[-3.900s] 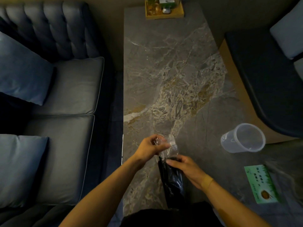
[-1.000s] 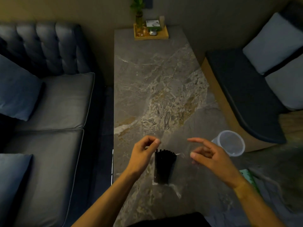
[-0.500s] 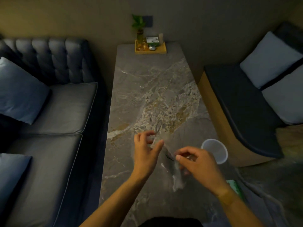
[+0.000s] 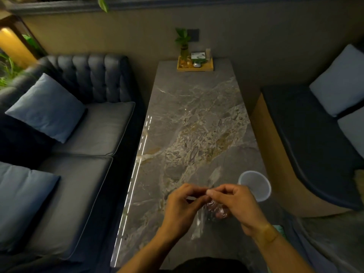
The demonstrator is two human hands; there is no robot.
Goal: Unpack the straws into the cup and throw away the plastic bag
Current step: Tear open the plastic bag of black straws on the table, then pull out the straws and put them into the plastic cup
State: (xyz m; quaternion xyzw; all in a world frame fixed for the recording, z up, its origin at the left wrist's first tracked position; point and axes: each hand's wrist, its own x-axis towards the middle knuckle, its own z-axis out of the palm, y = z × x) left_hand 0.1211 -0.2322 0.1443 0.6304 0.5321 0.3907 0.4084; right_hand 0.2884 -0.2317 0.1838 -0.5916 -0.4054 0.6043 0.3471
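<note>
My left hand (image 4: 183, 205) and my right hand (image 4: 236, 203) meet over the near end of the marble table (image 4: 197, 115). Their fingertips pinch the top of a clear plastic bag (image 4: 199, 219). The bag is crumpled under my right palm, and a thin strip of it hangs toward the table. A clear plastic cup (image 4: 264, 196) stands just right of my right hand, near the table's right edge, and it looks empty. I see no black straws in this frame.
A wooden tray (image 4: 204, 67) with a plant bottle and small items sits at the table's far end. A dark sofa (image 4: 78, 174) with blue cushions runs along the left and a cushioned bench (image 4: 315, 144) along the right. A green card (image 4: 279, 230) peeks out by my right wrist.
The view has tilted up. My hands have come together and both now pinch the crumpled bag. The black straw bundle that stood between them one second ago is out of sight.
</note>
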